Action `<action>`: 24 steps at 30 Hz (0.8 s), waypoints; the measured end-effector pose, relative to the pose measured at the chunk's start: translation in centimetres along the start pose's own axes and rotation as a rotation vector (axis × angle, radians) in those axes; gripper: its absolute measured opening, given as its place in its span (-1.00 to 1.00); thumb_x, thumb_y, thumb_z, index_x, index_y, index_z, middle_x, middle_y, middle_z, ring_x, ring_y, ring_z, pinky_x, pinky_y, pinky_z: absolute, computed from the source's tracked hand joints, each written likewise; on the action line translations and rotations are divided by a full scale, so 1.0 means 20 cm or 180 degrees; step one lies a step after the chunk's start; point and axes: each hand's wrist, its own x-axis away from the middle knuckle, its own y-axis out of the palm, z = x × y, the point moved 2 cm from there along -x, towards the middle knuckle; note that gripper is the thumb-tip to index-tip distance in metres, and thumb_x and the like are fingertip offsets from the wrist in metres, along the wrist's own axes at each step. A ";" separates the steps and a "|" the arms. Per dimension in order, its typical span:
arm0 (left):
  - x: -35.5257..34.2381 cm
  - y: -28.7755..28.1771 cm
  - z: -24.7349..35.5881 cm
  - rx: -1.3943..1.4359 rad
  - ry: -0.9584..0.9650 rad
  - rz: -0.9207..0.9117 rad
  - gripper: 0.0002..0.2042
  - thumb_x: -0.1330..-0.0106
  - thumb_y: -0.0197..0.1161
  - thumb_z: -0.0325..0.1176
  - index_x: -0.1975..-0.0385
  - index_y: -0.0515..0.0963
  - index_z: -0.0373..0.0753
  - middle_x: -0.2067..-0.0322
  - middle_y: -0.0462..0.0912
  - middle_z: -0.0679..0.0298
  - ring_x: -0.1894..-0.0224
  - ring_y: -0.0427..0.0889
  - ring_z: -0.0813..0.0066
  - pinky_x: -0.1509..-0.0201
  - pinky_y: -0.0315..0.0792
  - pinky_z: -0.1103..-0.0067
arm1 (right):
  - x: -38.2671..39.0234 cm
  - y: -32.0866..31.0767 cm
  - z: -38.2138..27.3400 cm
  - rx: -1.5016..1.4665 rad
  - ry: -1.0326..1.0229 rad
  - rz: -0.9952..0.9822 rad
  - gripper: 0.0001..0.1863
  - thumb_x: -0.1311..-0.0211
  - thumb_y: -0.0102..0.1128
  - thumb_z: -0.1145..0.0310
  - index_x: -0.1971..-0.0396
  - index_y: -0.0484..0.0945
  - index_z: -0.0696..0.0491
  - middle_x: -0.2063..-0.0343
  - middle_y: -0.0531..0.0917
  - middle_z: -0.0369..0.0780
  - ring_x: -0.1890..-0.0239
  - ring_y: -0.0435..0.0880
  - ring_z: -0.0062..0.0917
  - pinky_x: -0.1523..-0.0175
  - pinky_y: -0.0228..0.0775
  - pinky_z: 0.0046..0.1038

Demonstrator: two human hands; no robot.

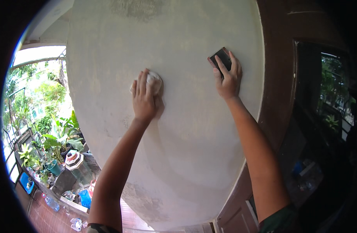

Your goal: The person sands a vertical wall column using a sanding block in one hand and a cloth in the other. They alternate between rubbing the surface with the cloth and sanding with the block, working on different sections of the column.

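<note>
A white cloth (156,79), bunched up, lies against the pale grey plastered wall (186,112) under my left hand (144,101). The fingers of that hand press over the cloth, hiding part of it. Farther right and a little higher, my right hand (229,82) grips a black sanding block (225,56) with reddish edges. The block is tilted and held to the wall; its face toward the wall is hidden. Both arms are stretched upward. Darker rough patches mark the wall at the top and lower left.
A dark brown door frame (277,77) with dark glass borders the wall on the right. At the left are potted plants (61,136), a glass lantern-shaped tank (79,169), a blue bag (85,199) and a plastic bottle (51,202) on the reddish floor (44,221).
</note>
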 end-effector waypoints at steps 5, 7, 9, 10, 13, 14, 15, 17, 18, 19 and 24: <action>0.19 -0.01 0.08 0.0142 0.0236 -0.0314 -0.62 -0.22 0.16 -0.46 -0.07 0.52 -0.11 -0.44 0.29 -0.01 -0.50 0.24 -0.02 -0.51 0.11 0.02 | 0.01 0.02 0.00 -0.0027 -0.0034 0.0096 -0.57 -0.34 0.20 0.11 -0.20 0.63 -0.28 -0.38 0.35 -0.04 -0.34 0.36 -0.04 -0.37 0.19 0.02; 0.23 -0.03 0.10 0.0209 0.0262 -0.0352 -0.65 -0.23 0.17 -0.44 -0.04 0.54 -0.10 -0.43 0.31 0.00 -0.49 0.27 0.00 -0.50 0.13 0.02 | 0.02 0.02 0.00 0.0080 -0.0055 0.0064 -0.57 -0.34 0.20 0.11 -0.20 0.63 -0.29 -0.37 0.35 -0.04 -0.34 0.36 -0.04 -0.38 0.17 0.03; 0.26 -0.04 0.12 0.0213 0.0226 -0.0379 -0.67 -0.24 0.19 -0.42 -0.02 0.56 -0.06 -0.42 0.33 0.02 -0.47 0.30 0.01 -0.49 0.16 0.05 | 0.02 0.01 0.00 0.0213 -0.0098 0.0053 -0.57 -0.34 0.20 0.11 -0.20 0.63 -0.30 -0.37 0.35 -0.04 -0.34 0.36 -0.04 -0.39 0.14 0.04; 0.27 -0.05 0.13 0.0218 0.0211 -0.0374 -0.68 -0.25 0.19 -0.41 -0.02 0.56 -0.05 -0.42 0.33 0.02 -0.47 0.30 0.02 -0.49 0.16 0.05 | 0.02 0.01 0.00 0.0303 -0.0121 0.0034 -0.57 -0.34 0.19 0.11 -0.21 0.62 -0.30 -0.37 0.35 -0.04 -0.33 0.37 -0.04 -0.39 0.13 0.05; 0.30 -0.06 0.15 0.0353 0.0158 -0.0386 -0.71 -0.28 0.14 -0.40 0.00 0.53 -0.08 -0.45 0.29 0.02 -0.49 0.25 0.00 -0.52 0.10 0.05 | 0.02 0.00 -0.02 0.0413 -0.0098 0.0014 -0.56 -0.34 0.20 0.11 -0.22 0.61 -0.30 -0.36 0.36 -0.03 -0.34 0.36 -0.05 -0.40 0.09 0.05; 0.30 -0.05 0.15 0.0392 0.0139 -0.0369 -0.71 -0.28 0.14 -0.40 -0.01 0.53 -0.06 -0.45 0.29 0.03 -0.49 0.26 0.01 -0.52 0.10 0.06 | 0.03 0.00 -0.04 0.0460 -0.0040 0.0005 -0.56 -0.34 0.20 0.12 -0.22 0.61 -0.30 -0.36 0.35 -0.03 -0.34 0.36 -0.05 -0.40 0.09 0.05; 0.30 -0.06 0.15 0.0440 0.0112 -0.0345 -0.70 -0.27 0.14 -0.40 -0.01 0.53 -0.05 -0.45 0.29 0.03 -0.49 0.26 0.02 -0.51 0.10 0.06 | 0.04 0.00 -0.06 0.0496 0.0037 0.0000 -0.55 -0.34 0.21 0.13 -0.22 0.61 -0.29 -0.36 0.35 -0.03 -0.34 0.35 -0.05 -0.40 0.09 0.05; 0.30 -0.05 0.15 0.0470 0.0093 -0.0346 -0.68 -0.25 0.16 -0.40 -0.02 0.52 0.00 -0.42 0.35 0.06 -0.47 0.30 0.05 -0.50 0.14 0.08 | 0.09 0.01 -0.12 0.0486 0.0214 -0.0030 -0.54 -0.33 0.23 0.18 -0.23 0.61 -0.22 -0.37 0.31 0.01 -0.36 0.31 -0.01 -0.40 0.08 0.06; 0.30 -0.05 0.15 0.0491 0.0090 -0.0322 -0.67 -0.25 0.16 -0.40 -0.02 0.52 0.00 -0.41 0.36 0.07 -0.46 0.32 0.05 -0.49 0.15 0.08 | 0.14 0.01 -0.16 0.0428 0.0281 -0.0038 -0.53 -0.32 0.23 0.19 -0.24 0.60 -0.20 -0.38 0.30 0.02 -0.36 0.29 0.01 -0.40 0.08 0.07; 0.31 -0.05 0.15 0.0528 0.0129 -0.0235 -0.66 -0.24 0.16 -0.41 -0.02 0.51 0.01 -0.40 0.37 0.08 -0.46 0.33 0.06 -0.49 0.16 0.08 | 0.20 0.00 -0.21 0.0376 0.0313 -0.0002 -0.53 -0.32 0.24 0.19 -0.24 0.60 -0.19 -0.38 0.29 0.04 -0.37 0.28 0.02 -0.40 0.07 0.07; 0.31 -0.04 0.14 0.0385 0.0107 -0.0161 -0.67 -0.23 0.18 -0.39 -0.01 0.56 0.02 -0.39 0.40 0.13 -0.44 0.37 0.15 -0.46 0.25 0.16 | 0.43 -0.02 -0.42 0.0280 0.0356 -0.0219 -0.52 -0.31 0.23 0.23 -0.23 0.60 -0.09 -0.39 0.24 0.13 -0.38 0.23 0.12 -0.40 0.07 0.09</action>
